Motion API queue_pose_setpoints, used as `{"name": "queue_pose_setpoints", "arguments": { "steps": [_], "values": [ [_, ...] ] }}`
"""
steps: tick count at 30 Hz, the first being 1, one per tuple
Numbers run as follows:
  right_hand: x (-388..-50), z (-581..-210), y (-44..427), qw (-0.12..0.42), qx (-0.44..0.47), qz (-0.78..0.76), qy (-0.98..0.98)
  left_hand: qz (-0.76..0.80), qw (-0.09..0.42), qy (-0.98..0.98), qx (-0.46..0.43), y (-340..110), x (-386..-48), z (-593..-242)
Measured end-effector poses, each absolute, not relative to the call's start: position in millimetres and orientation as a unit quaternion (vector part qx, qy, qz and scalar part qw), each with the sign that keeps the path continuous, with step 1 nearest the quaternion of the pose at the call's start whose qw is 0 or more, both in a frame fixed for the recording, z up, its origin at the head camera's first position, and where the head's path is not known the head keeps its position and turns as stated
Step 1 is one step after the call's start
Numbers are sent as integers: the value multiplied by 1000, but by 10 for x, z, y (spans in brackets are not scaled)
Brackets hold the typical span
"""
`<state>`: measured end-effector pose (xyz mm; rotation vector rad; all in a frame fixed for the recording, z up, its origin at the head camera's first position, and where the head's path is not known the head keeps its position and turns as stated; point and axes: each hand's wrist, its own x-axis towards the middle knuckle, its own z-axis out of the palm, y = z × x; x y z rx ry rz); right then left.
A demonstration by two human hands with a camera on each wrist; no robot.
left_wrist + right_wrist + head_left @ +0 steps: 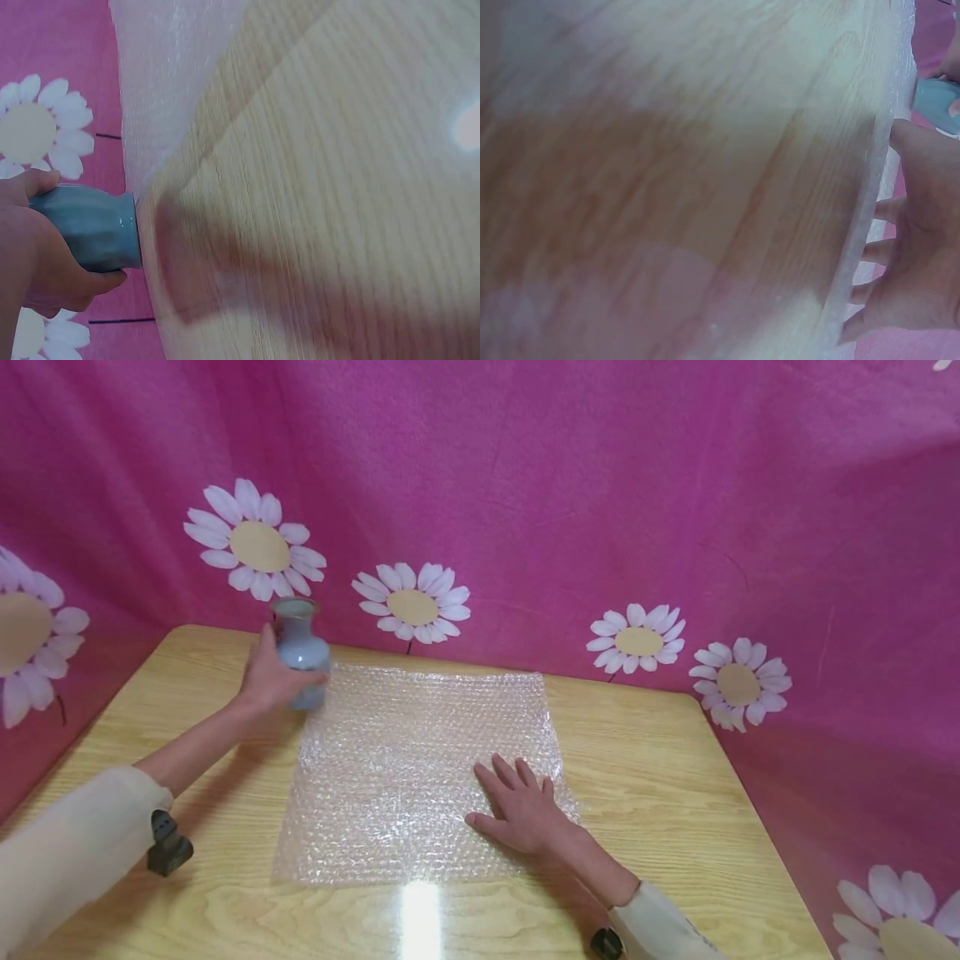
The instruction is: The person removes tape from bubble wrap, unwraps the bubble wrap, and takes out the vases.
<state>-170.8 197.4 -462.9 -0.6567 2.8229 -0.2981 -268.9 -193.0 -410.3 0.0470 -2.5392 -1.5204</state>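
Note:
A pale blue-grey vase (306, 653) with a flared rim stands upright, or nearly so, at the left edge of the bubble wrap. My left hand (272, 677) grips its body from the near left side, thumb and fingers round it. In the left wrist view the glossy lower part of the vase (94, 225) shows between thumb and fingers. Whether its base touches the table I cannot tell. The clear bubble wrap (405, 760) lies flat on the tabletop. On its right side rests my right hand (519, 806), fingers spread and straight, holding nothing.
The light wood-grain table (645, 777) extends round the bubble wrap, with a bright light reflection near its front. A magenta cloth (525, 502) printed with white daisies hangs behind the table and along both sides.

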Motion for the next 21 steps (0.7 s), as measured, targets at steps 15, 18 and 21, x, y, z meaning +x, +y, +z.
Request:
{"name": "queue_pose_setpoints", "arguments": {
  "steps": [15,18,21],
  "values": [
    [-1706,-4635,1979,111,-220,-106,963,-501,85,-859,64,-2003,-2883,-4071],
    [-1705,-4633,1978,109,-222,-108,963,-496,89,-861,67,-2010,-2907,-4071],
    [-1704,-4627,1973,110,-223,-108,963,-491,92,-864,73,-2015,-2936,-4075]
  ]
}}
